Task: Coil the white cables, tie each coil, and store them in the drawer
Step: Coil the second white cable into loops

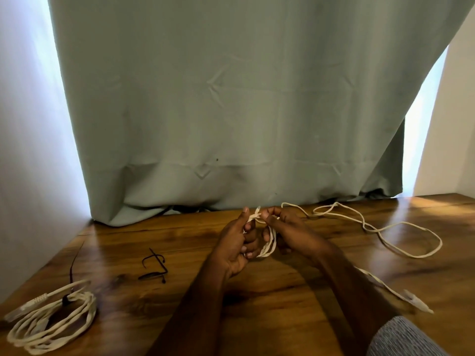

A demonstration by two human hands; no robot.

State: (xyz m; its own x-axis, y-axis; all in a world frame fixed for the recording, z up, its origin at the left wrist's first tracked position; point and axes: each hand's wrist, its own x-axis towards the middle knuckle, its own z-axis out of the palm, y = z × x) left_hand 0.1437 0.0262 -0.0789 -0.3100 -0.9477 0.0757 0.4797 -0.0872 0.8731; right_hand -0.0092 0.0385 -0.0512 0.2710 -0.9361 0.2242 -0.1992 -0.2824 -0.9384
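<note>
Both hands hold a small coil of white cable [270,244] above the middle of the wooden table [282,291]. My left hand [237,246] grips the coil's left side. My right hand [285,227] pinches a strand at the top. The loose rest of this cable [401,240] trails in loops over the table to the right, and its plug end [416,303] lies at the near right. A second white cable coil [51,322], bound with a dark tie, lies at the near left corner. No drawer is in view.
Dark ties [154,268] lie on the table left of my hands. A grey-green curtain [231,98] hangs down to the table's far edge. A white wall [25,150] borders the table's left side.
</note>
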